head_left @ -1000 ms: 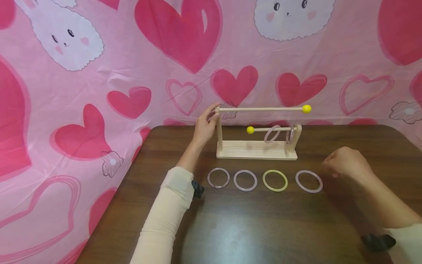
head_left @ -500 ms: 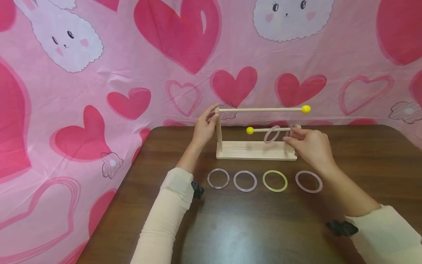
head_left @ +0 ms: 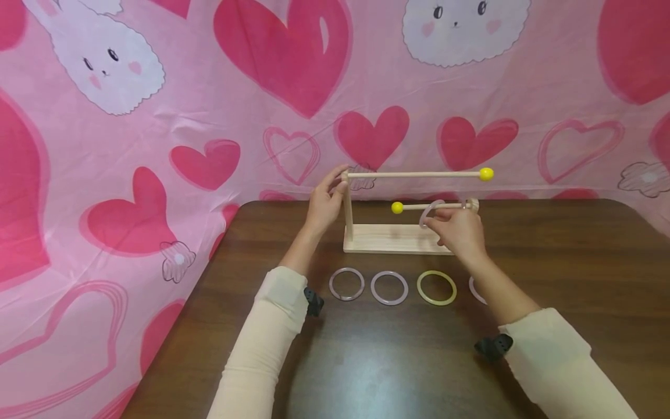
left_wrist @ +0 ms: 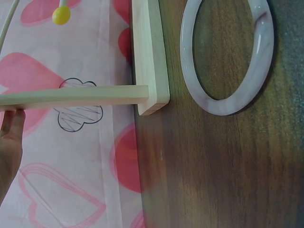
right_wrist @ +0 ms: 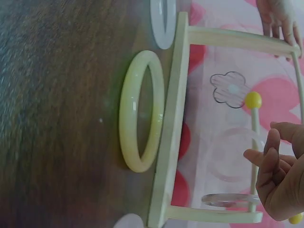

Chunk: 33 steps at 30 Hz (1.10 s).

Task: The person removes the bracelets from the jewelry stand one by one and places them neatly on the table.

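Take the base of the wooden stand (head_left: pixel 387 238) as a dial, twelve toward the pink cloth (head_left: pixel 183 70), and read from the left: at ten the left hand (head_left: pixel 325 201) grips the top of the first of two uprights (head_left: pixel 349 209), thumb and fingers set around it. Of four rings on the brown table (head_left: pixel 398 355), the pale marbled ring (head_left: pixel 346 298) lies at eight and the lilac ring (head_left: pixel 389 303) at seven. At eleven is one of two yellow balls (head_left: pixel 397 208), the tip of the lower of two rods (head_left: pixel 410 174). That lower rod carries two rings: the pale pink ring (head_left: pixel 426 208) hangs tilted between one and two, above the yellow ring (head_left: pixel 438 303) lying at five. Near three, the right hand (head_left: pixel 458 228) has bent fingers at the pink one's lower edge; whether they pinch it I cannot tell. The other hung ring (right_wrist: pixel 207 199) sits at two, beside the second upright. The fourth table ring (head_left: pixel 471 285) lies at four, partly behind the right forearm. The other ball caps the upper rod, also at two.
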Tool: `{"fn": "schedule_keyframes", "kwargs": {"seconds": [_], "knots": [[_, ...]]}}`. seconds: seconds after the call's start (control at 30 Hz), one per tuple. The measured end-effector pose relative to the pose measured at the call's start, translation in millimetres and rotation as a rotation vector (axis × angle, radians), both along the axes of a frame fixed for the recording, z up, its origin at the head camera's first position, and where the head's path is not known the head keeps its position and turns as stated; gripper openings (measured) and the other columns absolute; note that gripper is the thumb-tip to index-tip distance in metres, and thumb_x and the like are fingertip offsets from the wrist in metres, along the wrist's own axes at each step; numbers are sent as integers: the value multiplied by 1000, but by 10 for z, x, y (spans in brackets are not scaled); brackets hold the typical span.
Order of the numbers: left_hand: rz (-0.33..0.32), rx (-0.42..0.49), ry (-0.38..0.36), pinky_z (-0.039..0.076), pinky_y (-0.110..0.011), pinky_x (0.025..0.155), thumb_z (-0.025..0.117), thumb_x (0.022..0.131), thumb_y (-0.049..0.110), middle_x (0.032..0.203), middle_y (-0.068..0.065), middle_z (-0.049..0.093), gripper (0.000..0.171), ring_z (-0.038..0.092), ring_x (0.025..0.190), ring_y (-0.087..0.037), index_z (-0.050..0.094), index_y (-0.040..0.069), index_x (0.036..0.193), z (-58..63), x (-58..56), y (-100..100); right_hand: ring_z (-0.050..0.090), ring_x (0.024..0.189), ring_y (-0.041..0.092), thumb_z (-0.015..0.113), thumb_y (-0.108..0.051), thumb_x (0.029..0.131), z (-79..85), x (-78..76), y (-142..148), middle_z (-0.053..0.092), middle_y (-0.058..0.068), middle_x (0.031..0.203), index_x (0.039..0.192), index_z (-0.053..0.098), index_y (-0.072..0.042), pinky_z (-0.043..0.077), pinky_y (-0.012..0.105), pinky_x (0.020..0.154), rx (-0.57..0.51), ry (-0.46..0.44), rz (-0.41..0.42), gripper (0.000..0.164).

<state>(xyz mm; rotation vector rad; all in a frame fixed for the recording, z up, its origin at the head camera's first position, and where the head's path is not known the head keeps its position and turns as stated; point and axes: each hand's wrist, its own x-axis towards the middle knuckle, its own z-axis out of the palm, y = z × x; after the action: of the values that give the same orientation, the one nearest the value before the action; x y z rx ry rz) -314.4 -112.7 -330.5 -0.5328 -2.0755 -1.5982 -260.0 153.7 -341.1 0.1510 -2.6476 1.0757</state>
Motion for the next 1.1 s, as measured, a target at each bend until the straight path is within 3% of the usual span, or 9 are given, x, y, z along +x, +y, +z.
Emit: {"fn": "schedule_keyframes", "kwargs": {"seconds": [0.13,0.37,0.53,0.7,0.77,1.0,1.1], "knots": [[5,-7,17,50,-32,88,55,91,6,120,-21,58,35,56,110,-25,55,3,126,-14,-9,2,58,42,12,65,-33,84,-37,-52,-32,64,5,54,96,74,-10,38,31,42,19,-16,-37,28],[8,-8,4,50,-31,87,55,91,11,120,-16,59,36,56,110,-23,55,5,127,-9,-2,-2,58,44,14,58,-56,83,-87,-142,-71,64,0,55,90,76,-15,36,33,44,34,-75,-82,45],[-7,-1,1,49,-34,88,55,91,6,120,-21,57,35,55,111,-29,54,-1,126,81,95,19,56,42,11,63,-50,82,-110,-184,-108,61,-2,51,83,76,-15,38,32,42,19,-68,-128,37],[0,-14,-6,49,-34,89,53,91,-1,120,-24,56,33,54,111,-32,51,-8,124,225,261,61,57,41,11,64,-43,83,-143,-204,-122,63,2,53,85,77,-14,40,32,45,10,-42,-148,32],[6,-15,-9,49,-33,89,54,91,-1,120,-24,56,33,54,111,-31,51,-8,123,234,267,65,57,41,11,64,-41,84,-155,-210,-121,65,5,56,87,76,-13,41,33,47,2,-36,-151,30],[-14,8,6,49,-35,89,55,91,3,120,-23,56,36,54,112,-30,53,-1,126,24,9,5,58,42,10,62,-33,86,-187,-215,-94,66,10,60,92,75,-10,41,35,52,-37,-33,-153,27],[-8,-3,8,49,-33,89,55,91,5,120,-23,57,36,55,111,-27,54,1,127,3,-14,-3,57,41,8,62,-31,85,-201,-208,-81,66,12,62,94,75,-9,39,33,50,-52,-36,-149,27]]}}
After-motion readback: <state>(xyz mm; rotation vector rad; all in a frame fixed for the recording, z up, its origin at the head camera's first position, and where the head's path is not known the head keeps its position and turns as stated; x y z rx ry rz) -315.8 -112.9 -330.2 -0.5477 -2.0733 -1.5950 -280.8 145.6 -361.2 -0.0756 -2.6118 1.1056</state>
